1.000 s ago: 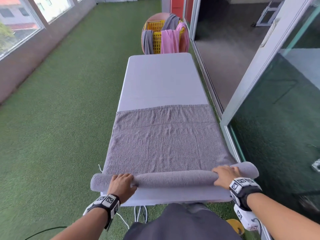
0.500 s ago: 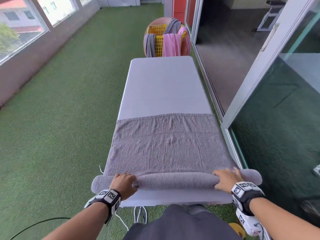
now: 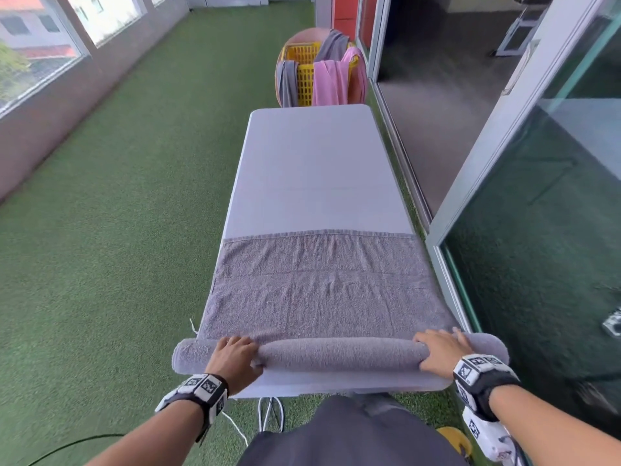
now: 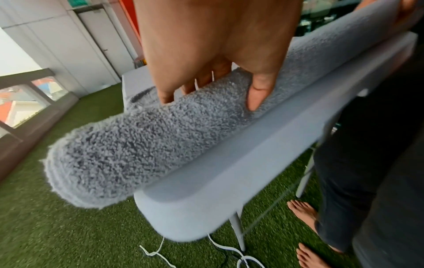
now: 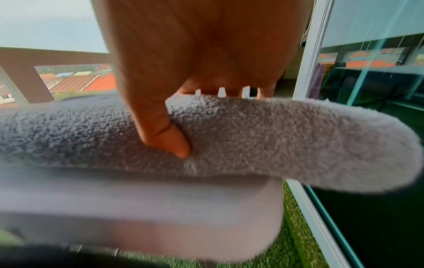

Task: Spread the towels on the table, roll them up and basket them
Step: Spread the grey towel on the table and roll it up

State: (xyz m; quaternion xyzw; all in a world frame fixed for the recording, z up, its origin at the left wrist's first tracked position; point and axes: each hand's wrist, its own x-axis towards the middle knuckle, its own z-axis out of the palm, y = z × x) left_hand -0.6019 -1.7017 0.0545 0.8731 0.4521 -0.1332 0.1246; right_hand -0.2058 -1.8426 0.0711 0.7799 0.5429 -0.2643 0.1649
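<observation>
The grey towel (image 3: pixel 322 290) lies flat across the lower half of the tabletop (image 3: pixel 316 169), its near portion already wound into a roll (image 3: pixel 339 353) along the bottom edge of the head view. The roll overhangs the tabletop at both ends.

The left hand (image 3: pixel 233 359) sits near the left end of the roll and the right hand (image 3: pixel 440 351) near the right end. In both wrist views the fingers (image 4: pixel 166 94) drape over the far side of the roll while the thumb presses the near side — each hand grips the roll loosely rather than clamping it. This wide spacing likely keeps the roll straight and of even thickness along its length.

Judged from the flat towel remaining ahead, rolling is roughly one third done. The next move calls for equal forward pressure from both hands; uneven pressure could make the roll taper.

The yellow basket (image 3: pixel 307 75) stands beyond the far end of the tabletop, upper centre of the frame, with grey and pink towels (image 3: pixel 331 80) hanging over its rim — presumably waiting their turn.
</observation>
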